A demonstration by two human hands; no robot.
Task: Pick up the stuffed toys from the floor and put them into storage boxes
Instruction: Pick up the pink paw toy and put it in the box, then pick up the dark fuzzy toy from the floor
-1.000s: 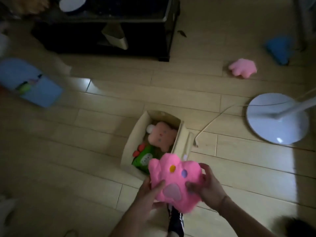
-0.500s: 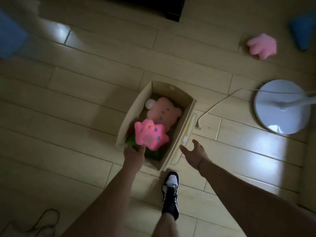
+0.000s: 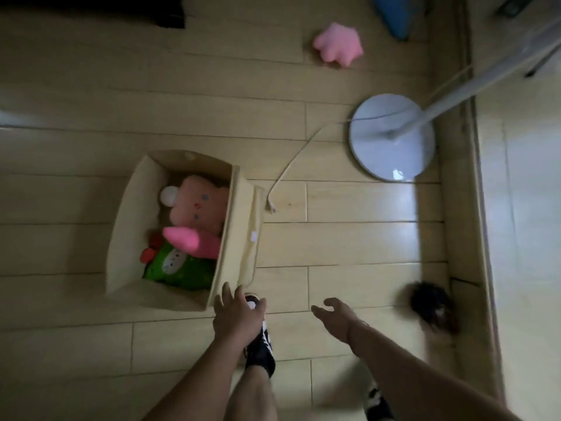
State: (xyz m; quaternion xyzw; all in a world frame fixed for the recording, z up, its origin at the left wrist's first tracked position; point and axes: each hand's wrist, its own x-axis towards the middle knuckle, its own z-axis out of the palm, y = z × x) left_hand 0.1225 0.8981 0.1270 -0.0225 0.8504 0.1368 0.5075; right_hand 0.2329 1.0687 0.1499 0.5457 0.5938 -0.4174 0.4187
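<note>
A beige storage box (image 3: 126,226) stands on the wooden floor left of centre. Inside lie a pale pink bear toy (image 3: 198,203), a bright pink paw toy (image 3: 194,240) on its side, and a green toy (image 3: 176,265) with red bits. My left hand (image 3: 235,314) hovers empty just beyond the box's near right corner, fingers relaxed. My right hand (image 3: 335,316) is empty too, fingers spread loosely above the floor. Another pink paw toy (image 3: 338,45) lies on the floor at the far right.
A white round fan base (image 3: 391,136) with its pole and a cord (image 3: 291,165) stands right of the box. A blue object (image 3: 394,13) lies at the top right. A dark fuzzy thing (image 3: 432,305) sits by the wall edge. My black shoe (image 3: 259,344) is below my hands.
The bright pink paw toy has left my hands and now lies in the box. Both hands have drawn back, empty, and the view has shifted right.
</note>
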